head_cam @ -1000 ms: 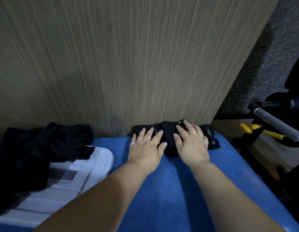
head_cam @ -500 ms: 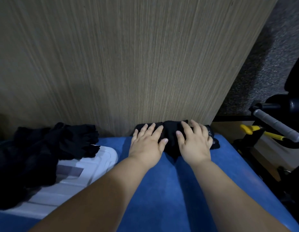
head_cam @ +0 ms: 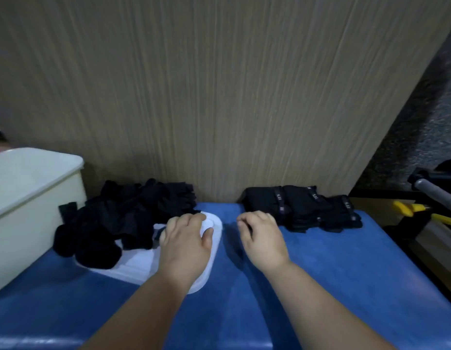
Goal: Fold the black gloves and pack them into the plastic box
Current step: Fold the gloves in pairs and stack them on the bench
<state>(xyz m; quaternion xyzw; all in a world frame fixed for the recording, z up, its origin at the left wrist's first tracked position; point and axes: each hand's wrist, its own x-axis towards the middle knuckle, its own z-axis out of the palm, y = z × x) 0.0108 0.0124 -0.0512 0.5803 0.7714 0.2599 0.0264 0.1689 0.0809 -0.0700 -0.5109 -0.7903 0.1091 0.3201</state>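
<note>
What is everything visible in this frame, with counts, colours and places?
plastic box: one, cream-white, far left on the table
lid: one, white, flat on the table beside the box
loose gloves: one heap, black, lying partly on the lid; count unclear
folded gloves: three bundles as far as can be told, black, in a row by the panel on the right
table surface: one, blue, across the foreground
wood-grain panel: one, beige, upright behind the table
yellow-handled tool: one, yellow, off the table at right
grey bar: one, grey, far right edge
left hand: one, over the lid's right end, holding nothing
right hand: one, loosely curled over the table, near the folded gloves
</note>
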